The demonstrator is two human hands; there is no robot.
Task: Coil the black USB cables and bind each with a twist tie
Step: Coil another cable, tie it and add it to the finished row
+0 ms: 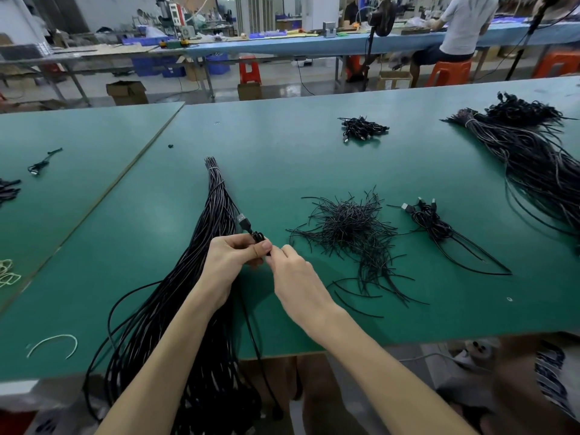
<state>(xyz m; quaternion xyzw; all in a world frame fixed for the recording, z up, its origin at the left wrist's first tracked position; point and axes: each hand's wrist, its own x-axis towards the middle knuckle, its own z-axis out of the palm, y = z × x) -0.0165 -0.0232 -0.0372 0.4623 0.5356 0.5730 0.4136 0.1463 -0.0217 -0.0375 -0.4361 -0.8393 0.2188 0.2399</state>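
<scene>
Cable bundle (216,208): nearest us, it runs under our left forearm and drapes off the near edge of the green table (282,152).
Held cable (258,237): a small coil between our two hands, just above our fingertips, with its USB plug pointing up and away.
Left hand (230,259): thumb and fingers pinch the coil.
Right hand (295,274): fingertips close narrowly on the same coil from the right.
Twist ties (351,227): a loose black heap just right of our hands.
Coiled cables (431,222): a small group right of that heap.
</scene>
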